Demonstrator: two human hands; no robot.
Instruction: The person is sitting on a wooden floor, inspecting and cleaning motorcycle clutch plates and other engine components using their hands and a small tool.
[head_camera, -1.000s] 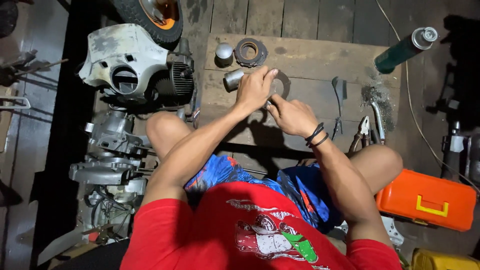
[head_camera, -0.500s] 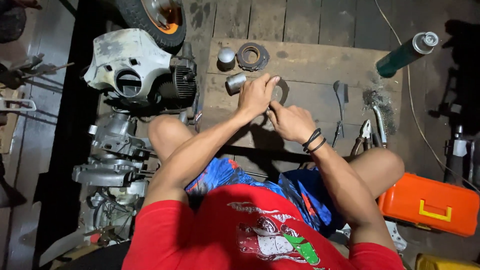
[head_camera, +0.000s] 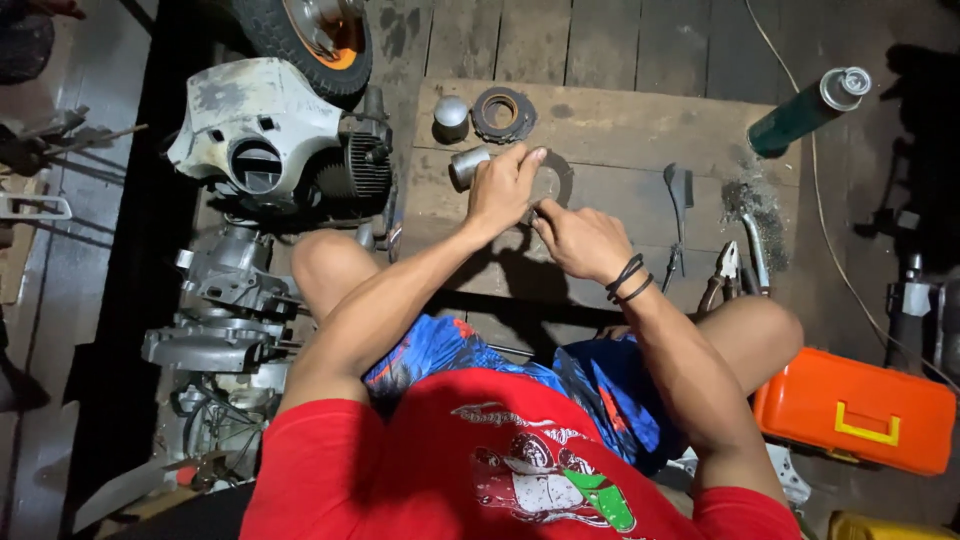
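I sit at a wooden board (head_camera: 620, 130) on the floor. My left hand (head_camera: 505, 188) presses down on a dark ring-shaped metal plate (head_camera: 557, 177), fingers spread across it. My right hand (head_camera: 580, 240), with black bands on the wrist, is just below the plate with its fingers pinched at the plate's lower edge; whatever it grips is too small to make out. A short metal cylinder (head_camera: 466, 166) lies touching my left hand's far side. Beyond it stand a rounded metal cap (head_camera: 451, 113) and a toothed ring (head_camera: 503, 113).
A scooter engine with a white shroud (head_camera: 265, 135) and a wheel (head_camera: 310, 35) are at the left, more engine parts (head_camera: 225, 310) below. A green spray can (head_camera: 808, 108), a dark hand tool (head_camera: 678, 190), pliers (head_camera: 722, 270) and an orange toolbox (head_camera: 855, 410) lie at the right.
Both hands stay on the ring-shaped plate, with only slight finger shifts. The view has drifted a little.
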